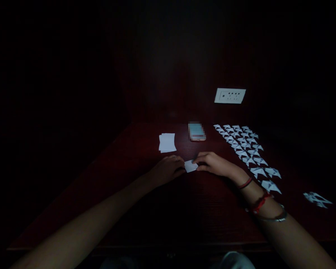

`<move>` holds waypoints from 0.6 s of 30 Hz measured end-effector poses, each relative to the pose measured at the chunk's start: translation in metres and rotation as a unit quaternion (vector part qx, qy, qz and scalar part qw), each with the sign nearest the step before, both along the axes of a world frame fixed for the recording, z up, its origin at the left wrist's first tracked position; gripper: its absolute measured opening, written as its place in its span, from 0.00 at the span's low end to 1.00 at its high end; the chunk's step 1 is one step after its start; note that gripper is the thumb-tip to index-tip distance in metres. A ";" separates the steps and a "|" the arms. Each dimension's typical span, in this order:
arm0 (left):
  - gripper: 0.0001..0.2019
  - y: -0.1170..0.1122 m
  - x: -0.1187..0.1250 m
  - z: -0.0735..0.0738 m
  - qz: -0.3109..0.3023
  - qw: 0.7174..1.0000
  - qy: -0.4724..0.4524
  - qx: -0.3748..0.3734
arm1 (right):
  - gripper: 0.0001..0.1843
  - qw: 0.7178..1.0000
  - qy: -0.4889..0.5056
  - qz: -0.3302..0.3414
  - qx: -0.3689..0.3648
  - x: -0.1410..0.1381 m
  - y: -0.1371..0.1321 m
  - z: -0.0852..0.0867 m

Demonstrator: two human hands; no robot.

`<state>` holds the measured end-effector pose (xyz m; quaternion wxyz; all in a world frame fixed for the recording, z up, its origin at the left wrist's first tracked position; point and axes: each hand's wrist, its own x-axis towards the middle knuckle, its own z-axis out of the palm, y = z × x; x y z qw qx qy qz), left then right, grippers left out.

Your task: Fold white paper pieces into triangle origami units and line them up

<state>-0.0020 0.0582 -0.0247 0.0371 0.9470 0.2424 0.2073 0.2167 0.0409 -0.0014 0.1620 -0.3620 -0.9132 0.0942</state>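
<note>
A small white sheet of paper (190,166), apparently folded, lies between my two hands over the dark red table. My left hand (169,169), with a ring on one finger, grips its left edge between thumb and fingers. On the opposite edge, my right hand (212,163) pinches the paper the same way. Bracelets circle my right wrist. Just beyond my left hand rests a stack of white paper sheets (167,142). To the right, several folded white paper figures (242,145) stand in rows.
A blurred-out phone (196,131) lies at the back of the table (123,160). Another clump of folded paper (317,199) sits at the far right. On the dark wall behind is a white socket plate (230,96). The surroundings are very dim.
</note>
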 end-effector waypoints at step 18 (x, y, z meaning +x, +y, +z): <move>0.11 0.004 -0.003 -0.005 -0.032 0.999 0.006 -0.002 | 0.11 0.990 -0.037 -0.071 0.120 -0.005 0.002 0.002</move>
